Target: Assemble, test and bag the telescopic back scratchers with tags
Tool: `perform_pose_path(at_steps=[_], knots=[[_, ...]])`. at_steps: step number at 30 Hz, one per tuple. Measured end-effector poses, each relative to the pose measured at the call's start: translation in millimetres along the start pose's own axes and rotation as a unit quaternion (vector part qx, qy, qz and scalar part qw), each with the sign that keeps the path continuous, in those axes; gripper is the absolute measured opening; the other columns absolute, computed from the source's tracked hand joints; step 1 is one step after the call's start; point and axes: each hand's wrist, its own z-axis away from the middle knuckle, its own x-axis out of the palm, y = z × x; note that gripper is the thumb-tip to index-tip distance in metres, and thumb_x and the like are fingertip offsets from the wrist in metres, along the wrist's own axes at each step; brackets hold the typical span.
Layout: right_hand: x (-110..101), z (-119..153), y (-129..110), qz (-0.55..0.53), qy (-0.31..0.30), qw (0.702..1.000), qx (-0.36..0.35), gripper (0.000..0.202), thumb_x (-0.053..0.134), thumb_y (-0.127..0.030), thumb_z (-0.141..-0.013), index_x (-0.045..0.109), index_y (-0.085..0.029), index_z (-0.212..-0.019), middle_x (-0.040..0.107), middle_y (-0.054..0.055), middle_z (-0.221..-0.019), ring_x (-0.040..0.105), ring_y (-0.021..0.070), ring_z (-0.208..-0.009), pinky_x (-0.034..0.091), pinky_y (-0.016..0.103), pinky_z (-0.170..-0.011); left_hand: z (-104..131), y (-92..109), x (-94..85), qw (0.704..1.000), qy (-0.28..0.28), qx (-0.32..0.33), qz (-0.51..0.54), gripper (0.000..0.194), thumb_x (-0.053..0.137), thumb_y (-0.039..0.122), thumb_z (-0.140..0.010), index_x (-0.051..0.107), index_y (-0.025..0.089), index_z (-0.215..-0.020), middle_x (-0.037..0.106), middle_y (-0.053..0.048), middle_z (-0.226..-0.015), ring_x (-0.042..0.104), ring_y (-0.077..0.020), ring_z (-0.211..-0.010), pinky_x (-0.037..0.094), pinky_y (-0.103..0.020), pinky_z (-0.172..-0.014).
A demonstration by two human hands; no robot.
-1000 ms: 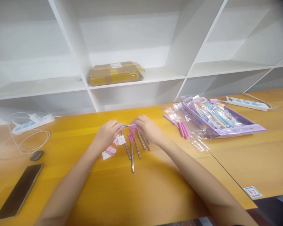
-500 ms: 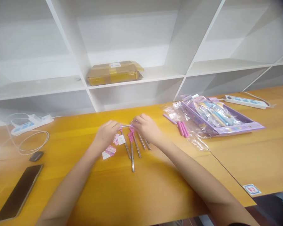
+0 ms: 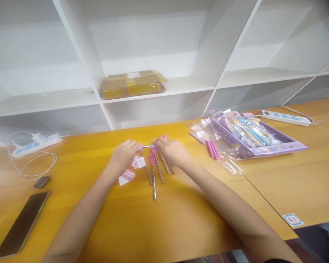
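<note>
Rod (image 3: 146,146) spanned the gap between left hand (image 3: 123,157) and right hand (image 3: 172,150), each pinching an end; two-handed work on it seemed the step underway. Any next move likely called for firm grips, clear of scratchers (image 3: 151,159) just nearside of the hands.

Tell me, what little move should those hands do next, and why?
Maybe ease the left hand and right hand slightly apart: they seem to pinch opposite ends of a thin silver metal rod, with only its short middle showing.
</note>
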Motion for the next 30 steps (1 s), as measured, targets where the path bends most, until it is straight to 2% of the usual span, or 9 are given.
perform_pose_path(at_steps=[5, 8, 11, 13, 15, 17, 20, 23, 30], knots=[[2.1, 3.4, 1.0, 0.005, 0.052, 0.999, 0.008, 0.029, 0.039, -0.014, -0.11, 0.068, -0.019, -0.108, 0.07, 0.009, -0.121, 0.048, 0.0157, -0.066, 0.023, 0.034, -0.058, 1.0, 2.6, -2.1, 1.0, -0.015, 0.002, -0.007, 0.019, 0.052, 0.023, -0.11, 0.065, 0.021, -0.097, 0.064, -0.005, -0.086, 0.055, -0.0219, -0.079, 0.038, -0.035, -0.064], [2.1, 1.4, -4.1, 0.013, 0.068, 0.998, 0.005, 0.032, 0.038, -0.013, -0.109, 0.067, -0.02, -0.098, 0.069, 0.009, -0.11, 0.046, 0.0158, -0.066, 0.026, 0.034, -0.062, -0.8, 4.7, 0.5, 1.0, -0.01, -0.008, -0.013, 0.02, 0.052, 0.024, -0.11, 0.068, 0.023, -0.098, 0.068, -0.006, -0.088, 0.056, -0.0226, -0.079, 0.038, -0.035, -0.064], [-1.8, -2.3, 7.8, 0.045, 0.075, 0.996, 0.025, 0.03, 0.042, -0.014, -0.107, 0.07, -0.019, -0.098, 0.068, 0.01, -0.103, 0.046, 0.0168, -0.067, 0.025, 0.034, -0.063, 0.1, -13.3, 2.5, 0.999, 0.013, -0.033, -0.033, 0.025, 0.05, 0.025, -0.111, 0.072, 0.025, -0.1, 0.074, -0.006, -0.09, 0.058, -0.0233, -0.081, 0.039, -0.036, -0.065], [-8.7, 0.8, 39.0, 0.066, 0.083, 0.992, 0.063, 0.027, 0.046, -0.016, -0.106, 0.073, -0.02, -0.104, 0.067, 0.01, -0.104, 0.049, 0.0178, -0.069, 0.025, 0.034, -0.063, 7.4, -45.8, -2.8, 0.996, 0.041, -0.053, -0.05, 0.028, 0.048, 0.029, -0.112, 0.075, 0.025, -0.104, 0.078, -0.006, -0.094, 0.062, -0.0244, -0.086, 0.043, -0.036, -0.068], [-18.5, 13.0, 89.3, 0.072, 0.113, 0.984, 0.12, 0.029, 0.047, -0.018, -0.105, 0.075, -0.022, -0.113, 0.068, 0.01, -0.107, 0.054, 0.0197, -0.076, 0.028, 0.032, -0.066, 22.1, -90.9, -15.6, 0.995, 0.055, -0.054, -0.062, 0.028, 0.048, 0.029, -0.112, 0.076, 0.026, -0.11, 0.081, -0.006, -0.102, 0.064, -0.0253, -0.09, 0.046, -0.038, -0.076], [-29.2, 33.5, 147.3, 0.056, 0.162, 0.968, 0.182, 0.025, 0.052, -0.02, -0.104, 0.076, -0.022, -0.109, 0.068, 0.011, -0.108, 0.059, 0.0217, -0.085, 0.034, 0.032, -0.071, 41.0, -135.8, -32.0, 0.989, 0.086, -0.083, -0.091, 0.03, 0.049, 0.033, -0.111, 0.078, 0.026, -0.109, 0.082, -0.007, -0.106, 0.065, -0.027, -0.092, 0.046, -0.039, -0.079], [-42.4, 65.5, 211.9, 0.019, 0.229, 0.946, 0.231, 0.019, 0.059, -0.029, -0.105, 0.076, -0.021, -0.101, 0.071, 0.013, -0.106, 0.063, 0.0226, -0.095, 0.042, 0.033, -0.081, 62.8, -175.1, -48.1, 0.976, 0.124, -0.136, -0.119, 0.032, 0.056, 0.049, -0.108, 0.08, 0.028, -0.107, 0.082, -0.007, -0.094, 0.064, -0.0299, -0.095, 0.046, -0.042, -0.083], [-50.6, 80.5, 227.6, 0.027, 0.238, 0.931, 0.275, 0.016, 0.063, -0.03, -0.104, 0.076, -0.022, -0.1, 0.071, 0.014, -0.107, 0.062, 0.0217, -0.092, 0.043, 0.033, -0.083, 65.0, -176.1, -48.2, 0.981, 0.102, -0.129, -0.1, 0.035, 0.053, 0.051, -0.108, 0.079, 0.028, -0.108, 0.081, -0.008, -0.098, 0.064, -0.0289, -0.094, 0.047, -0.041, -0.084], [-55.3, 75.7, 216.1, 0.041, 0.248, 0.922, 0.294, 0.013, 0.068, -0.027, -0.1, 0.078, -0.023, -0.108, 0.069, 0.012, -0.104, 0.059, 0.021, -0.08, 0.044, 0.033, -0.08, 53.8, -158.7, -54.9, 0.98, 0.121, -0.13, -0.087, 0.036, 0.049, 0.047, -0.11, 0.078, 0.026, -0.119, 0.08, -0.011, -0.109, 0.066, -0.0299, -0.098, 0.05, -0.042, -0.087]])
